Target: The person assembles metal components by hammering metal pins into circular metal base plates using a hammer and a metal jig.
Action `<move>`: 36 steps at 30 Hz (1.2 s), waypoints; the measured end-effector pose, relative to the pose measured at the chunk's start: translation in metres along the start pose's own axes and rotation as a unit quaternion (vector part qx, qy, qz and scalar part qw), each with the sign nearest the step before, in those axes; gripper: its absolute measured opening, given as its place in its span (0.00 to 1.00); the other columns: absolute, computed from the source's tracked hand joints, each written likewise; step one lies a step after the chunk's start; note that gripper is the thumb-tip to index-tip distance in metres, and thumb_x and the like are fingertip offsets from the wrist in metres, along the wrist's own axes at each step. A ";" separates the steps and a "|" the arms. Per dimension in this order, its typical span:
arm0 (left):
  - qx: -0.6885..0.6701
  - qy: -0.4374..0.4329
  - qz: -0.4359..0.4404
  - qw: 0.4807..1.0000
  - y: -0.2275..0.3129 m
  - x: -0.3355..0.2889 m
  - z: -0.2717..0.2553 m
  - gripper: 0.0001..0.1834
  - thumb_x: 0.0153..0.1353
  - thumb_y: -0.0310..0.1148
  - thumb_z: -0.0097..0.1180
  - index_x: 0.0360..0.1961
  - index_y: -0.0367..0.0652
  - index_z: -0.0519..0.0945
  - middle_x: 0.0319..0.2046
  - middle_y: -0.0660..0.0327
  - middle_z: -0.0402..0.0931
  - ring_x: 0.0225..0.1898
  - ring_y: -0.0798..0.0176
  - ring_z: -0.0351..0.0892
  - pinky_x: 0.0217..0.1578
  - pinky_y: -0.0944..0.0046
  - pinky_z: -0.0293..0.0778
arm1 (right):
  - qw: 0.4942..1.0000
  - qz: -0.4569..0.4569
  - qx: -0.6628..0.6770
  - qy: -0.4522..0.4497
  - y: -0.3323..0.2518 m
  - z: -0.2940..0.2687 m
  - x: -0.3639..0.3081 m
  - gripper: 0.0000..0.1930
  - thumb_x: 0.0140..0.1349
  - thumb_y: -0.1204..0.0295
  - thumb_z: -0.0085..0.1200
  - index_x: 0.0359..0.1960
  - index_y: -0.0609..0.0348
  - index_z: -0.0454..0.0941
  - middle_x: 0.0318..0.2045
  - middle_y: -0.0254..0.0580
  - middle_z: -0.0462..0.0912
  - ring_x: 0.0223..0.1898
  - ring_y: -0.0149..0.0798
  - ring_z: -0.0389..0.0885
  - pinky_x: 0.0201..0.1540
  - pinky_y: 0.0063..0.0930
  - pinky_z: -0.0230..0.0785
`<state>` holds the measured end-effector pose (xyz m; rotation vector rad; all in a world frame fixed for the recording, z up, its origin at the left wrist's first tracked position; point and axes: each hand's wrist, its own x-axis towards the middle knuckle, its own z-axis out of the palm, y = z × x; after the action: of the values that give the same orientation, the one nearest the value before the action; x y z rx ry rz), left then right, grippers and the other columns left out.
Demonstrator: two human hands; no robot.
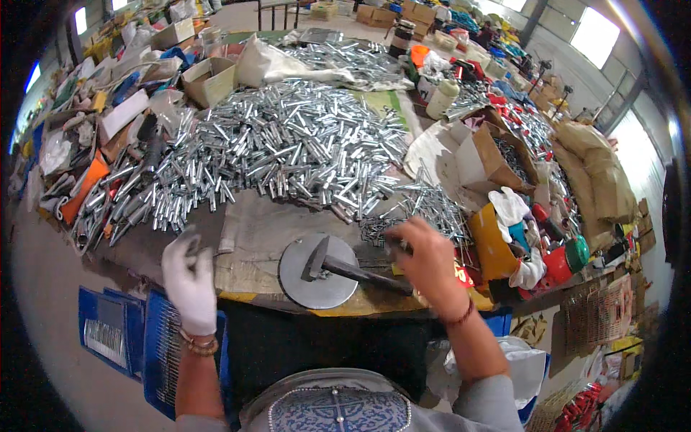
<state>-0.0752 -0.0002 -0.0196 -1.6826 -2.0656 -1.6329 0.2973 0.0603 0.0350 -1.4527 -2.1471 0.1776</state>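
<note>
My left hand (pixel 190 284), in a white glove with greyed fingertips, hovers at the table's front left. Its thumb and fingers are apart, with nothing seen between them. My bare right hand (pixel 430 268) is over the right front of the table, beside a heap of small dark metal parts (pixel 374 232). Its fingers are curled together; what they hold, if anything, is too dark to make out. Between my hands a hammer (pixel 360 272) lies across a round grey metal plate (pixel 296 284), its handle pointing toward my right hand.
A broad pile of shiny metal tubes (pixel 288 144) covers the table's middle. Thin pins (pixel 432 205) lie at its right, near an open carton (pixel 489 158) and a yellow container (pixel 493 245) with gloves. Blue trays (pixel 155 360) of metal rods stand low at left.
</note>
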 end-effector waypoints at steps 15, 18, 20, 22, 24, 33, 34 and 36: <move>-0.046 -0.305 0.244 0.920 0.112 0.053 0.118 0.11 0.61 0.32 0.64 0.43 0.42 0.87 0.43 0.53 0.83 0.50 0.46 0.81 0.52 0.50 0.77 | 0.965 -0.188 -0.155 -0.099 0.072 0.007 0.064 0.13 0.55 0.77 0.64 0.43 0.55 0.81 0.39 0.46 0.81 0.43 0.53 0.86 0.45 0.47 0.79; 0.081 -0.268 0.331 0.901 0.116 0.059 0.148 0.04 0.57 0.30 0.63 0.34 0.45 0.86 0.36 0.56 0.80 0.46 0.48 0.81 0.47 0.49 0.80 | 0.991 -0.108 -0.047 -0.059 0.055 -0.004 0.045 0.15 0.54 0.77 0.66 0.44 0.57 0.80 0.40 0.47 0.82 0.43 0.54 0.85 0.46 0.45 0.79; 0.111 -0.265 0.349 0.892 0.117 0.062 0.160 0.04 0.55 0.29 0.63 0.32 0.45 0.86 0.36 0.57 0.80 0.46 0.49 0.82 0.45 0.50 0.81 | 0.994 -0.095 -0.003 -0.056 0.042 -0.013 0.031 0.18 0.54 0.75 0.67 0.47 0.56 0.79 0.42 0.47 0.82 0.44 0.56 0.85 0.46 0.47 0.79; 0.141 -0.247 0.392 0.875 0.123 0.061 0.167 0.02 0.52 0.28 0.62 0.27 0.47 0.85 0.36 0.57 0.80 0.44 0.51 0.83 0.43 0.51 0.82 | 0.994 -0.074 0.065 -0.039 0.038 -0.012 0.014 0.20 0.54 0.74 0.69 0.49 0.55 0.79 0.43 0.47 0.83 0.45 0.56 0.85 0.44 0.46 0.79; 0.137 -0.246 0.403 0.871 0.126 0.061 0.174 0.02 0.51 0.28 0.62 0.27 0.47 0.85 0.36 0.57 0.80 0.44 0.50 0.83 0.43 0.51 0.82 | 0.992 -0.072 0.104 -0.028 0.026 -0.011 0.000 0.19 0.54 0.74 0.69 0.48 0.56 0.80 0.42 0.47 0.82 0.44 0.56 0.85 0.44 0.45 0.79; -0.205 -0.320 0.057 0.923 0.127 0.051 0.109 0.06 0.62 0.27 0.61 0.39 0.37 0.84 0.38 0.60 0.79 0.43 0.61 0.83 0.41 0.58 0.79 | 0.983 -0.052 0.136 -0.112 -0.026 -0.008 -0.039 0.21 0.51 0.78 0.68 0.49 0.56 0.81 0.39 0.47 0.79 0.43 0.56 0.84 0.42 0.48 0.79; -0.278 -0.349 -0.091 0.890 0.139 0.048 0.086 0.09 0.65 0.28 0.60 0.44 0.35 0.83 0.41 0.62 0.82 0.43 0.66 0.83 0.44 0.64 0.78 | 0.982 -0.052 0.140 -0.114 -0.027 -0.005 -0.043 0.21 0.51 0.78 0.68 0.49 0.56 0.81 0.39 0.47 0.79 0.43 0.56 0.84 0.42 0.48 0.79; -0.436 -0.344 -0.196 0.808 0.124 0.028 0.065 0.11 0.65 0.28 0.62 0.46 0.35 0.83 0.41 0.61 0.83 0.43 0.65 0.84 0.45 0.64 0.78 | 0.982 -0.049 0.145 -0.108 -0.032 0.001 -0.048 0.23 0.50 0.79 0.67 0.50 0.54 0.81 0.40 0.45 0.79 0.43 0.56 0.84 0.42 0.49 0.79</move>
<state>0.0378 0.0494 0.0516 -2.5479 -2.1620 -2.7466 0.2840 0.0046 0.0290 -1.2034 -2.2432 0.6097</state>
